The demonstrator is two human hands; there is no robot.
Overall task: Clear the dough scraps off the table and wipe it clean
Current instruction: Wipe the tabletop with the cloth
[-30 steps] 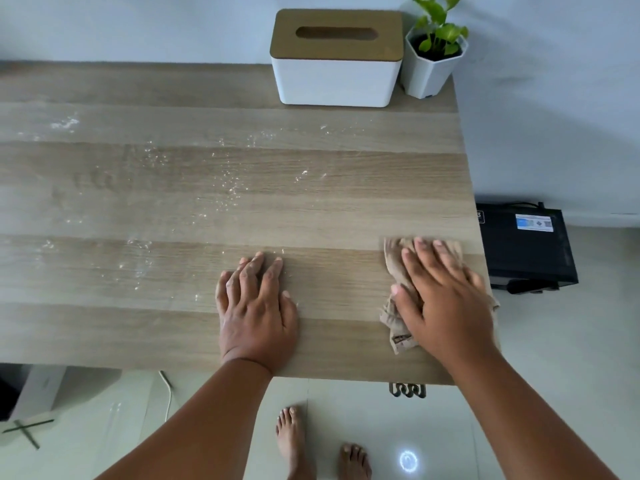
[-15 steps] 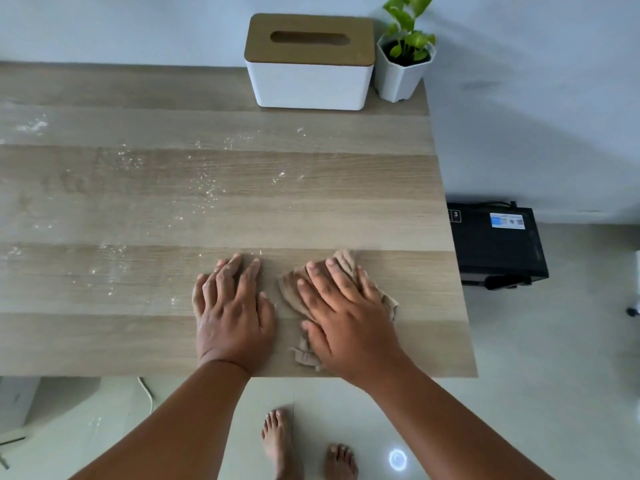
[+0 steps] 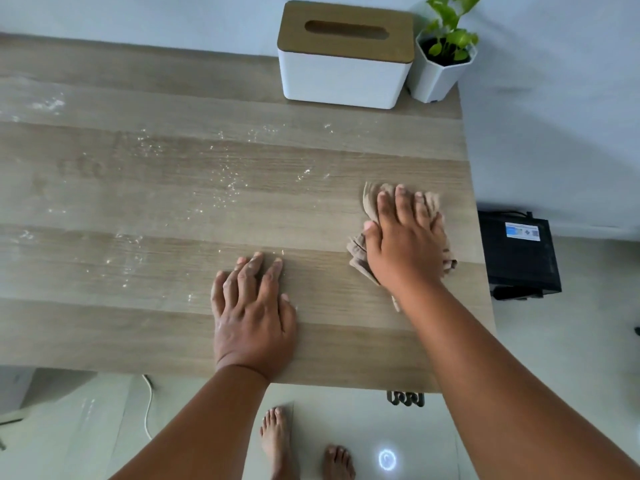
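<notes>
My right hand (image 3: 405,244) lies flat on a crumpled beige cloth (image 3: 367,206) and presses it onto the wooden bench (image 3: 138,323). The fingers are straight and a little spread, pointing to the far side, and the thumb rests against the left edge of the cloth. The cloth is mostly under my palm; parts of it show beyond my fingertips, at the left of my thumb, and at the right side under my little finger. It sits near the right edge of the bench, about halfway between the near and the far side.

My left hand (image 3: 251,317) is also flat on the bare wood, fingers straight and close together, holding nothing. It is nearer to me than the cloth and to the left of it, with a strip of bare bench between them.

White dough scraps (image 3: 225,188) and flour dust are scattered on the bench to the left of the cloth and beyond my left hand, in thin patches that reach to the far left corner. A few small specks lie just beyond the fingertips of my left hand.

At the far right corner of the bench stands a white tissue box (image 3: 344,71) with a wooden lid, and just beside it on the right a small green plant in a white pot (image 3: 440,74). On the floor, right of the bench, is a black box (image 3: 519,258).
</notes>
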